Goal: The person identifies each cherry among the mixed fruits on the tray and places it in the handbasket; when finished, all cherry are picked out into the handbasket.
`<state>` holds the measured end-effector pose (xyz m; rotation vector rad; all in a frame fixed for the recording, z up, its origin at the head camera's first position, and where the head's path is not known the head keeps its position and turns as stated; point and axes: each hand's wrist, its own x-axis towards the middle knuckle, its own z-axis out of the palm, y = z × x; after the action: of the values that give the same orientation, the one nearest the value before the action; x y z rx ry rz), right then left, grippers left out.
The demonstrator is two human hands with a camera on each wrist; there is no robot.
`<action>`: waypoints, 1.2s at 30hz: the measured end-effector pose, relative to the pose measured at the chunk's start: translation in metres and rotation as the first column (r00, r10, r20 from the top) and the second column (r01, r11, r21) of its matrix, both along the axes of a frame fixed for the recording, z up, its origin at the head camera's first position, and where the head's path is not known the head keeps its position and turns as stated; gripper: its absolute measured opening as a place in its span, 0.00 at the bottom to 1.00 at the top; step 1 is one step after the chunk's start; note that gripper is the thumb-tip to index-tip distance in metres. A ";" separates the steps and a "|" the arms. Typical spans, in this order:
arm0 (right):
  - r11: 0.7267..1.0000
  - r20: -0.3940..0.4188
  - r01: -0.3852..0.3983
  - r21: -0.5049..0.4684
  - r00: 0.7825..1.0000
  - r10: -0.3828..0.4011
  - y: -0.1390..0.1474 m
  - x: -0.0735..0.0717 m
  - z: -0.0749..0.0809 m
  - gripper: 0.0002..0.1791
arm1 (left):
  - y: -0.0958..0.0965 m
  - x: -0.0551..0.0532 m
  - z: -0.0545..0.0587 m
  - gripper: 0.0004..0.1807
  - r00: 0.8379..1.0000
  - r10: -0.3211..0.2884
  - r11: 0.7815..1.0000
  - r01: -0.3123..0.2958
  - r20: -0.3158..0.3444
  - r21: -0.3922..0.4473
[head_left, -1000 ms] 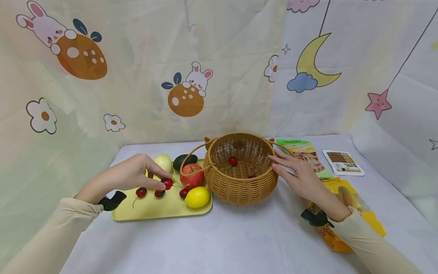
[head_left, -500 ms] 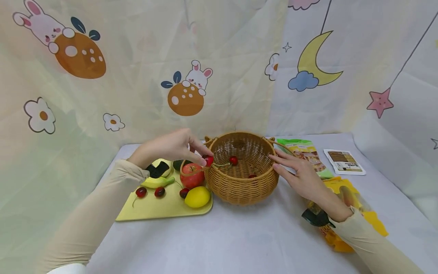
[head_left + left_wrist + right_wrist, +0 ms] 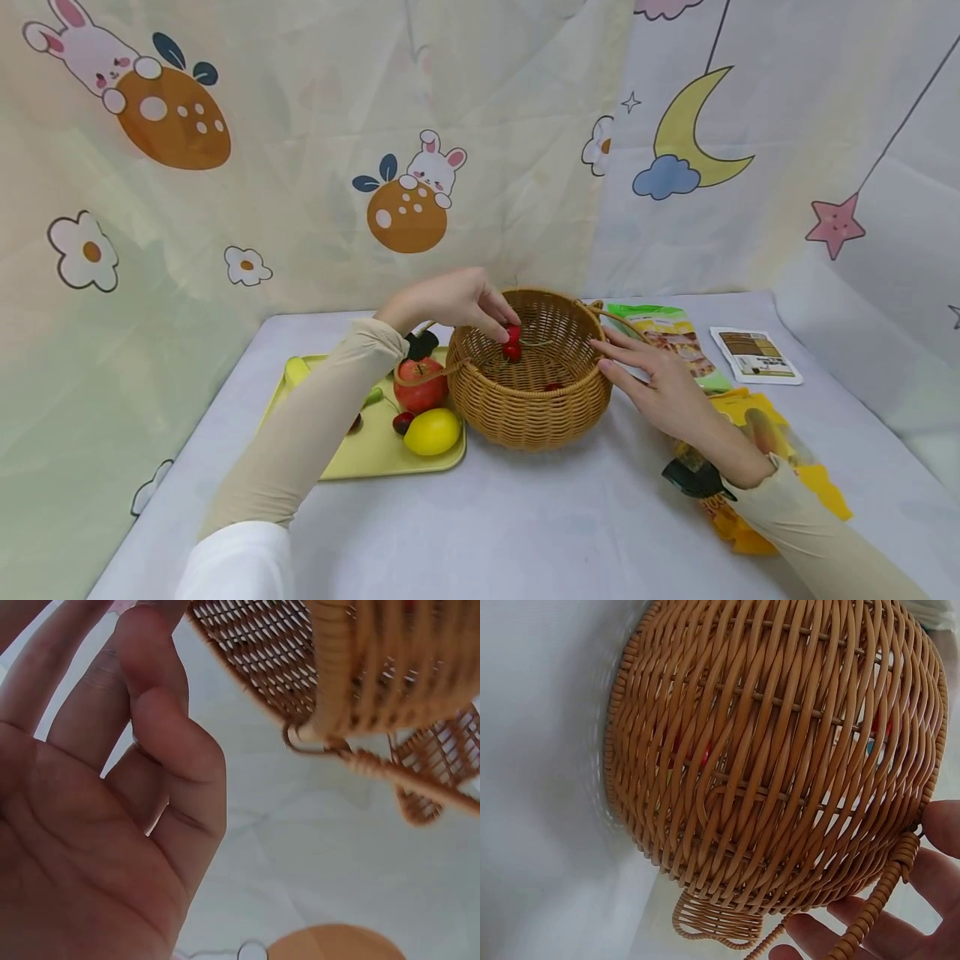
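My left hand [image 3: 459, 300] reaches over the brown wicker basket [image 3: 531, 417] and pinches a red cherry [image 3: 513, 332] by thumb and fingertips. Its green stem points right, inside the rim. Just under it another cherry [image 3: 512, 354] shows in the basket, and one more red cherry [image 3: 553, 387] lies near the front wall. In the left wrist view the curled fingers [image 3: 176, 742] are beside the basket, the held cherry out of sight. My right hand [image 3: 660, 383] touches the basket's right rim with nearly straight fingers, around the handle's end [image 3: 870, 907].
Left of the basket, a yellow tray [image 3: 375, 462] bears a red apple [image 3: 420, 385], a lemon [image 3: 432, 432], a dark cherry [image 3: 403, 423] and partly hidden fruit. Food packs lie at the right: green [image 3: 675, 333], white [image 3: 756, 357] and yellow [image 3: 810, 479]. A printed curtain [image 3: 300, 208] stands behind.
My left hand has carried the cherry from over the tray rightward, past the rim, into the basket's opening. The right hand and the basket have stayed in place.
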<state>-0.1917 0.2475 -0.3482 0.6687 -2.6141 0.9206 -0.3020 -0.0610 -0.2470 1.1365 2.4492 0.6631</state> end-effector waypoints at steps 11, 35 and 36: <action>1.000 -0.012 0.006 0.015 1.000 -0.006 0.003 -0.001 -0.001 0.21 | 0.039 -0.021 -0.010 0.17 1.000 -0.013 1.000 0.013 0.021 0.022; 1.000 -0.018 -0.001 0.001 1.000 0.001 0.002 -0.001 -0.001 0.21 | 0.070 -0.031 -0.042 0.17 0.997 -0.047 0.999 0.046 0.062 0.025; 1.000 -0.016 0.000 0.001 1.000 0.000 0.002 -0.001 -0.001 0.21 | 0.071 -0.031 -0.042 0.17 0.997 -0.047 0.999 0.045 0.061 0.023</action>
<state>-0.1926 0.2495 -0.3495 0.6739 -2.6008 0.9111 -0.3334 0.0096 -0.2886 1.1599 2.3632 0.7016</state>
